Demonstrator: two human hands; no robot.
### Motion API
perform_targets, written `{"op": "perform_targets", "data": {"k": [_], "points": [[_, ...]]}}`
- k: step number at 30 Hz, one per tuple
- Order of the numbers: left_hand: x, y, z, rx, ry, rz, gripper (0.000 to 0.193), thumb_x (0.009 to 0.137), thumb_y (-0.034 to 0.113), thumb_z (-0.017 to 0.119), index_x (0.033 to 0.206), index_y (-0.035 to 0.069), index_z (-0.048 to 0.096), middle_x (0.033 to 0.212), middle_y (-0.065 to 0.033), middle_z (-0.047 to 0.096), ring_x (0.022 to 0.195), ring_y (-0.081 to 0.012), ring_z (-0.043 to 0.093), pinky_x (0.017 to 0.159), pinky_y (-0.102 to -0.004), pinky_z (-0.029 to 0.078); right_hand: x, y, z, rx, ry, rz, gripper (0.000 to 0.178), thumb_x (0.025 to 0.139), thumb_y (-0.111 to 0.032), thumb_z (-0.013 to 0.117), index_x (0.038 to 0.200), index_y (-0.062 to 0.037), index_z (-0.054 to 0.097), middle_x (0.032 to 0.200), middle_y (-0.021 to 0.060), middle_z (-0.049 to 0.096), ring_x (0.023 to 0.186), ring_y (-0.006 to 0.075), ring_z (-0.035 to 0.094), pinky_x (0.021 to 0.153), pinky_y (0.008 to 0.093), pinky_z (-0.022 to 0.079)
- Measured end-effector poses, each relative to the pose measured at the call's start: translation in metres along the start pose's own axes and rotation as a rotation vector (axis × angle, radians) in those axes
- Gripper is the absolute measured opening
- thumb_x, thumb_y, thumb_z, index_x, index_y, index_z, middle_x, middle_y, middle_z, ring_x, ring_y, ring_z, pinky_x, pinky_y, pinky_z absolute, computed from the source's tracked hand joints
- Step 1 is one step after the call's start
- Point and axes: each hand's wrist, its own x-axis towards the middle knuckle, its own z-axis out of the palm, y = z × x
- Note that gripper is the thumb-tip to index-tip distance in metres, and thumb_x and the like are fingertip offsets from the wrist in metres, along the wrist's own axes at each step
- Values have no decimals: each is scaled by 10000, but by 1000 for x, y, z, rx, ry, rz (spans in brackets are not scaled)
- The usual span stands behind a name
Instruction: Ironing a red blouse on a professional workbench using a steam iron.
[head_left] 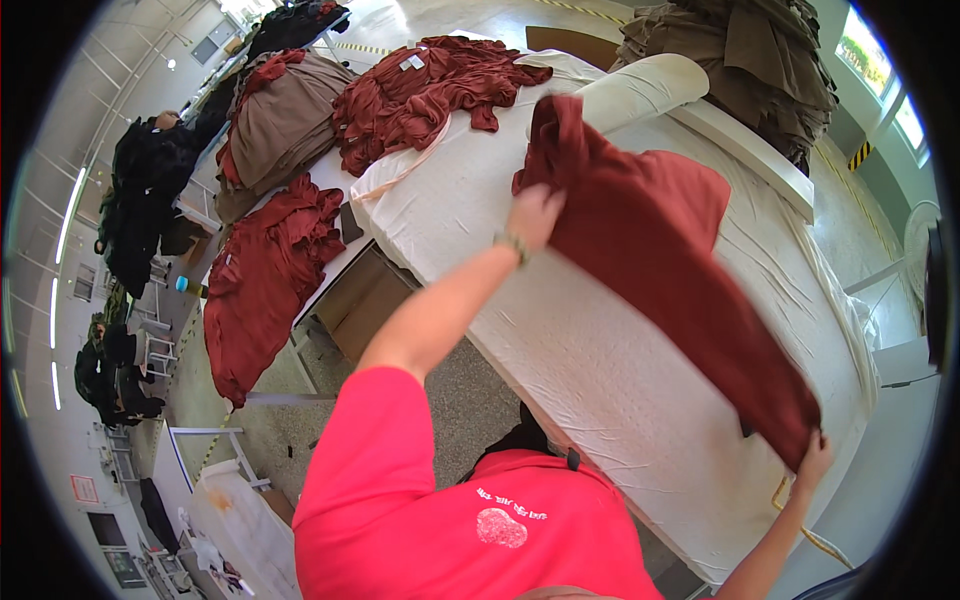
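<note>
A dark red garment [660, 240] is stretched between my two hands above the white-covered table [560, 330]. Its outline is partly smeared by motion, and I cannot tell which kind of garment it is. My left hand [537, 215], with a band on the wrist, is closed on the cloth at its far left end. At the near right corner, my right hand [815, 460] pinches the other end. One part of the cloth fans out toward the table's far right side.
A pale roll [645, 92] lies at the table's far end. Beyond it rises a brown garment stack [735, 60]. Dark red garments are heaped at the far left [430, 90] and over a side table [270, 280]. A cord [825, 548] hangs near my right forearm.
</note>
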Motion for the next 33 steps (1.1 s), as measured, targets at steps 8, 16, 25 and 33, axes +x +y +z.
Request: {"op": "perform_targets", "data": {"k": [8, 16, 25, 33], "points": [[-232, -55, 46, -167, -231, -594, 509, 946, 486, 636, 964, -22, 645, 880, -236, 680, 846, -372, 663, 783, -456, 510, -132, 107, 30, -82, -232, 239, 347, 931, -281, 716, 1009, 57, 706, 907, 135, 718, 861, 178, 632, 837, 346, 498], [-252, -34, 26, -180, -68, -431, 495, 944, 443, 669, 999, -48, 671, 843, -186, 701, 784, -263, 662, 767, -404, 508, -131, 151, 37, -54, -137, 163, 402, 979, -342, 661, 938, 56, 698, 850, 169, 703, 798, 223, 632, 790, 349, 500], [-306, -19, 40, -252, -161, -791, 386, 969, 371, 672, 965, -14, 694, 741, -69, 670, 557, -136, 595, 492, -309, 476, -161, 101, 32, -456, 76, -134, 315, 956, -283, 672, 1139, -27, 671, 1077, 170, 698, 956, 332, 678, 850, 429, 525], [-296, -34, 30, -442, -267, -837, 315, 986, 324, 674, 1050, 16, 683, 843, -20, 690, 566, -65, 577, 448, -242, 456, -25, -61, 109, -527, 141, -418, 615, 913, -322, 698, 1413, -32, 487, 1266, 197, 617, 1166, 376, 597, 995, 470, 469]]}}
